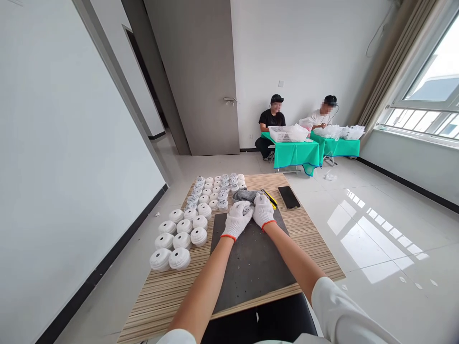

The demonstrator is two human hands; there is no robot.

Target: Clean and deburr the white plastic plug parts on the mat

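Note:
Both my hands wear white knit gloves with orange cuffs and meet over the far part of a dark grey board [251, 267]. The fingers of my left hand [238, 219] are curled around a small greyish thing that is mostly hidden. Touching or almost touching it, my right hand [263, 210] is closed too, its fingertips hidden from me. Just beyond them lies a crumpled grey cloth [244, 195]. A yellow and black utility knife [271, 199] rests right behind my right hand.
Several white rolls [184, 226] with dark centre holes stand in rows on the left of the wood-grain table [311, 239]. A black phone [289, 197] lies at the right. Farther off, two people sit behind green-covered tables [296, 155] with white baskets [285, 136].

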